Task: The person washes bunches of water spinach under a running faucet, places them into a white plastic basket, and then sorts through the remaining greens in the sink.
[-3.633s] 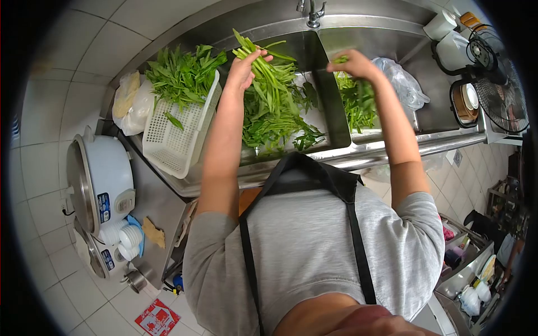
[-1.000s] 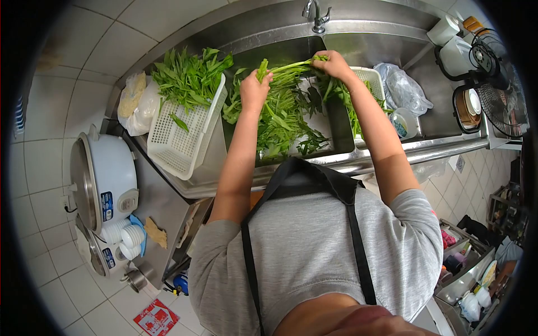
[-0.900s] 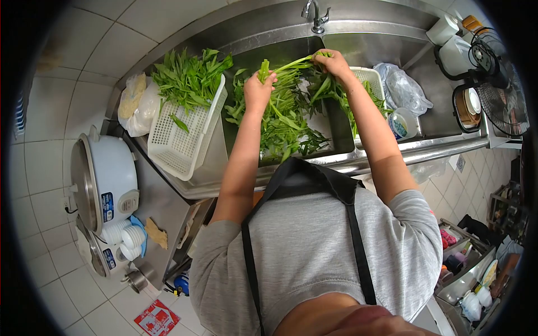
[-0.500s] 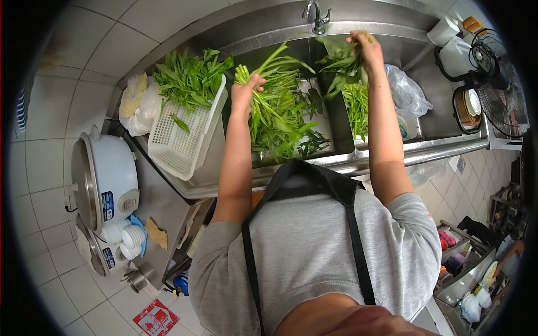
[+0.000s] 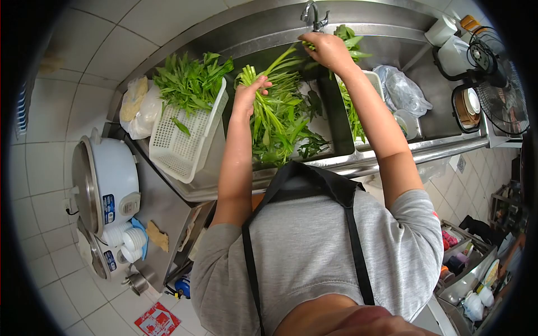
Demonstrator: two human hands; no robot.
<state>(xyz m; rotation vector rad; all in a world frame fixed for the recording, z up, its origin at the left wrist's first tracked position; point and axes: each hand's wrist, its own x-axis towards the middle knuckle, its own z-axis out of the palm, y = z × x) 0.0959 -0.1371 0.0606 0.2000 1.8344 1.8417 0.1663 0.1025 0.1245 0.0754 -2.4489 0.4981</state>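
Note:
My left hand (image 5: 246, 99) is wrapped around a thick bunch of water spinach (image 5: 270, 109), its pale cut stems pointing up. The bunch lies over a larger heap of greens (image 5: 291, 131) in the sink basin. Just below the faucet (image 5: 318, 23), my right hand (image 5: 330, 52) is closed around a smaller bundle, whose leaves (image 5: 350, 42) stick out to the right behind the wrist. My right forearm partly covers a white basket (image 5: 374, 82) with cut stems (image 5: 352, 115) in it.
At the left, a white perforated basket (image 5: 208, 137) holds leafy greens (image 5: 190, 84). Beside it sit plastic bags (image 5: 147, 112). A clear bag (image 5: 400, 89) and a plastic tub (image 5: 408, 124) are at the right, near a black fan (image 5: 504, 95). A large rice cooker (image 5: 115, 179) stands lower left.
My right hand has moved left toward the faucet with its bundle, and the leaves now point right instead of hanging left. The right basket shows more. My left hand has barely moved.

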